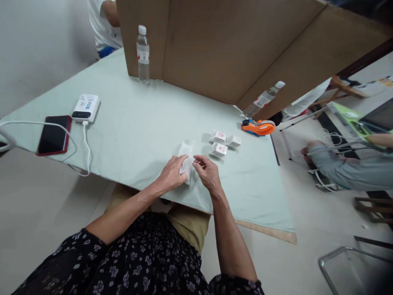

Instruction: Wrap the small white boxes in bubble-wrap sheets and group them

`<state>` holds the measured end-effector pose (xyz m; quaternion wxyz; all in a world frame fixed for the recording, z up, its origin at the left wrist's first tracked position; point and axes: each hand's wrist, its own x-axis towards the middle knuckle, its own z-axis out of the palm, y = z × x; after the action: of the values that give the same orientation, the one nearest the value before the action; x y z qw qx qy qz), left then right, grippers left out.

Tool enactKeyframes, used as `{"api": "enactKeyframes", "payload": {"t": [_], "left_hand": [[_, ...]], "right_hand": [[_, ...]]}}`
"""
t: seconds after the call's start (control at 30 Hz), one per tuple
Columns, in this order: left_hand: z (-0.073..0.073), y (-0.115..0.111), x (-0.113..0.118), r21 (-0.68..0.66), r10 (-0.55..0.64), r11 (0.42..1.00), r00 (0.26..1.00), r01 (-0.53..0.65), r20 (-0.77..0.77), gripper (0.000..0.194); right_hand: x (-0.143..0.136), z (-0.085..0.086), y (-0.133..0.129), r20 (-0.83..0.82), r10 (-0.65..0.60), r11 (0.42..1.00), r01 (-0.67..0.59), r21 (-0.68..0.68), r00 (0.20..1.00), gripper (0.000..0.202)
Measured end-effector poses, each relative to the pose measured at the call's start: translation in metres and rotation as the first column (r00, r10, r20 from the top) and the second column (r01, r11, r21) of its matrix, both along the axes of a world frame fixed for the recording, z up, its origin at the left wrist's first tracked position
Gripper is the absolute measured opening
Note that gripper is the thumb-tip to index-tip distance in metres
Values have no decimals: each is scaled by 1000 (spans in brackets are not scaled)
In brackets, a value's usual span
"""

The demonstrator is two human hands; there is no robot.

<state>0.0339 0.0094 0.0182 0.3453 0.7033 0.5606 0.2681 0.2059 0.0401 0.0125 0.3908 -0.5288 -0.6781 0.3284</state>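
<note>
On the pale green table (129, 123), a small clear packet (186, 157) is gripped at its near end by the left hand (172, 174) and the right hand (208, 172); it seems the packing step, and a steady pinch is needed next

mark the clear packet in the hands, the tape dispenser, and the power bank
clear plastic packet (187, 157), head view, on its upper part above the fingers.
orange tape dispenser (259, 128), head view, on the orange body.
white power bank (86, 107), head view, on its top face.
</note>
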Motion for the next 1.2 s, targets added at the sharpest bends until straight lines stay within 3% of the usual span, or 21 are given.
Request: {"api": "enactKeyframes", "payload": {"t": [0.1,0.23,0.33,0.47,0.57,0.73,0.9,1.1,1.2], "left_hand": [[5,-1,-1,7,-45,999,997,45,-58,66],[6,1,0,-28,-62,998,988,59,-142,48],[5,2,1,-15,-56,998,986,54,-155,45],[3,2,1,-10,-50,999,988,49,-144,48],[2,1,1,-4,-45,999,992,44,-120,47],[0,1,0,-4,-29,1000,996,29,-86,40],[-9,1,0,30,17,999,1000,-16,-16,36],[-20,-7,2,137,199,967,973,-215,119,42],[-22,-9,1,222,194,951,974,-216,116,57]], "right_hand": [[1,-7,9,128,49,999,-51,14,991,20],[1,-14,14,161,57,998,-55,-20,985,20],[6,-18,19,112,-71,995,78,-66,991,29],[6,-23,35,34,-212,944,214,-252,977,50],[-2,-25,51,-43,-190,924,164,-346,981,52],[-16,-19,62,-191,-83,920,2,-392,978,32],[-16,-7,40,-354,-30,964,-67,-257,935,22],[-8,3,-3,-289,61,996,-77,-44,955,9],[-7,3,-20,-216,135,991,-136,10,967,8]]}}
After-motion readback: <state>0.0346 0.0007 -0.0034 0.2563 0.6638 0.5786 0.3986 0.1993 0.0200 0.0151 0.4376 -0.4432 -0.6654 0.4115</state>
